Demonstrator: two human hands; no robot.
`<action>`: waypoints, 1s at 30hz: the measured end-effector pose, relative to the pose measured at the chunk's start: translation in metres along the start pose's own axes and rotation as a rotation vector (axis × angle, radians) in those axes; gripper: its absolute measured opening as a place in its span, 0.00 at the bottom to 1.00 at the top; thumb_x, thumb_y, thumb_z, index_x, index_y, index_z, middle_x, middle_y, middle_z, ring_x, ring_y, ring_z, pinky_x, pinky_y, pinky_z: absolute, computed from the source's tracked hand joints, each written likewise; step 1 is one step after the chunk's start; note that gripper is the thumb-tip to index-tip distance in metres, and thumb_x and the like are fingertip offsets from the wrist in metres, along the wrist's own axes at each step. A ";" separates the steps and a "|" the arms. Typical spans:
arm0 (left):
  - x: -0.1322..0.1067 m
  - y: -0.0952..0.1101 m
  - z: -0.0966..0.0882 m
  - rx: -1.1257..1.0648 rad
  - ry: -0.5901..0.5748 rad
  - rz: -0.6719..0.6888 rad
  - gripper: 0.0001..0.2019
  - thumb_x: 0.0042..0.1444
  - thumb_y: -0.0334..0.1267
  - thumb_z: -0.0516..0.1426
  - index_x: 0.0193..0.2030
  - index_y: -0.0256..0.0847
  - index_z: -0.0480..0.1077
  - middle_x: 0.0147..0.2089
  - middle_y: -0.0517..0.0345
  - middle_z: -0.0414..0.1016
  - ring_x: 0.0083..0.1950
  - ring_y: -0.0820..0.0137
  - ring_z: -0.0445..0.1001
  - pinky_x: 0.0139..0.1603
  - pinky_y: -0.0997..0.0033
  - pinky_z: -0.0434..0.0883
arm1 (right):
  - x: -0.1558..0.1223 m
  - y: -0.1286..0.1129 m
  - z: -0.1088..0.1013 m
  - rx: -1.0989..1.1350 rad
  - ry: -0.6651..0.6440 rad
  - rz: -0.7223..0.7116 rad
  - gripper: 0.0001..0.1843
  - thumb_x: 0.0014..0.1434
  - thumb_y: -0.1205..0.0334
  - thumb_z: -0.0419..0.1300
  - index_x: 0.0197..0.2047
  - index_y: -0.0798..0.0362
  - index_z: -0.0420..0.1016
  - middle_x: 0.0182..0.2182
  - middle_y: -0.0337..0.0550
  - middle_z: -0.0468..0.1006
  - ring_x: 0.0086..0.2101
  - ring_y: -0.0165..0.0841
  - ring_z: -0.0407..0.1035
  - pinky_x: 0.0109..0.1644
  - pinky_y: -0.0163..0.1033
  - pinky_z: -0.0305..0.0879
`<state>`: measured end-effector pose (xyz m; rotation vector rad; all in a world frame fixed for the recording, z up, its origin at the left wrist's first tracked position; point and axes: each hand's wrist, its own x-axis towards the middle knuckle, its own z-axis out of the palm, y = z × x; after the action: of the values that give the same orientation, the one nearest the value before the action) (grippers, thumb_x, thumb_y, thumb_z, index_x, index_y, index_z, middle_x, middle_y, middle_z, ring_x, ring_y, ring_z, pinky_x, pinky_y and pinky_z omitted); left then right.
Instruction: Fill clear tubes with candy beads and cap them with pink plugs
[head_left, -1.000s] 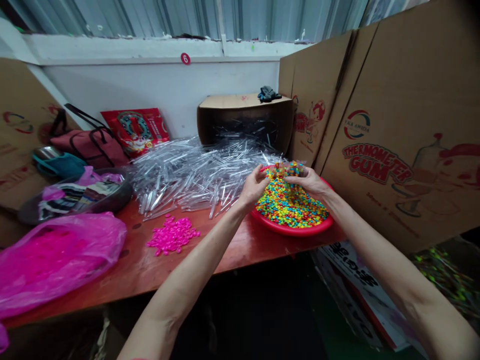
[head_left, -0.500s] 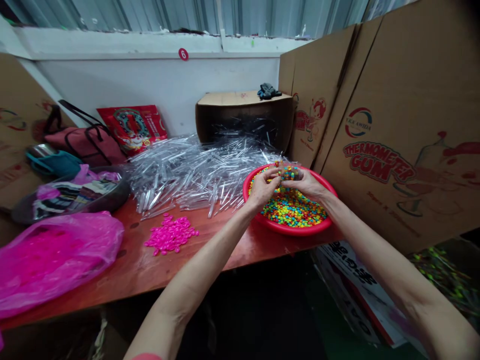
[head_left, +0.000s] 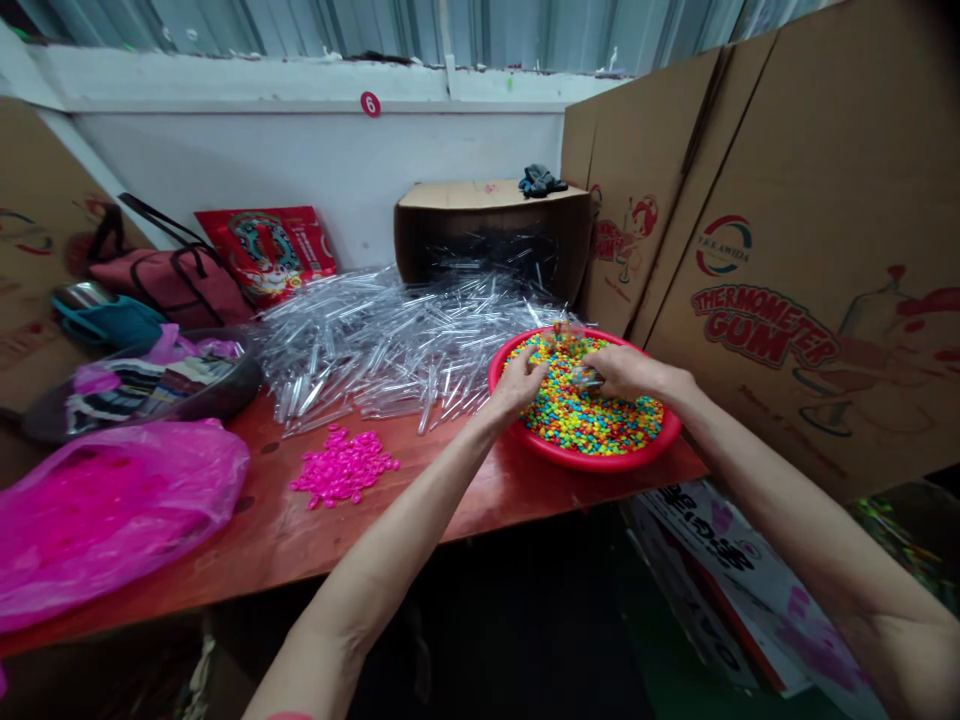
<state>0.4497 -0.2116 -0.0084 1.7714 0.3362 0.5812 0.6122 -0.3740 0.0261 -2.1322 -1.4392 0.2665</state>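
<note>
A red basin [head_left: 581,462] full of small multicoloured candies [head_left: 592,425] stands at the table's right side. My left hand [head_left: 517,383] is at the basin's left side, over the candies, its thumb and fingers apart with nothing plainly held. My right hand [head_left: 626,372] is closed low over the candies, around what looks like a bundle of clear plastic tubes [head_left: 587,377]; motion blurs it and the fingers partly hide it. More candies show in a blurred clear cluster [head_left: 564,335] between the hands, toward the basin's back.
Loose clear tubes [head_left: 382,340] pile up behind, spilling from a cardboard box [head_left: 491,197]. Small pink pieces [head_left: 345,468] lie on the red table [head_left: 277,540], near a pink plastic bag [head_left: 202,470]. Tall cartons [head_left: 810,200] wall the right side. A dark basin [head_left: 247,385] holds cloths.
My hands were together around the candy-filled clear bundle; now they are apart. The left has moved slightly down and left, the right slightly to the right with its fingers curled lower.
</note>
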 end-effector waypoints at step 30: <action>0.001 0.037 0.011 -0.261 0.110 0.185 0.08 0.68 0.41 0.54 0.48 0.42 0.70 0.36 0.57 0.78 0.37 0.70 0.75 0.44 0.68 0.72 | -0.005 -0.028 0.029 0.933 0.201 -0.012 0.31 0.43 0.50 0.80 0.51 0.42 0.81 0.50 0.40 0.83 0.51 0.43 0.76 0.62 0.53 0.71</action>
<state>0.4537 -0.2309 0.0251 1.5310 0.1636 0.8186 0.5754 -0.3611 0.0166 -1.3339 -0.9288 0.5677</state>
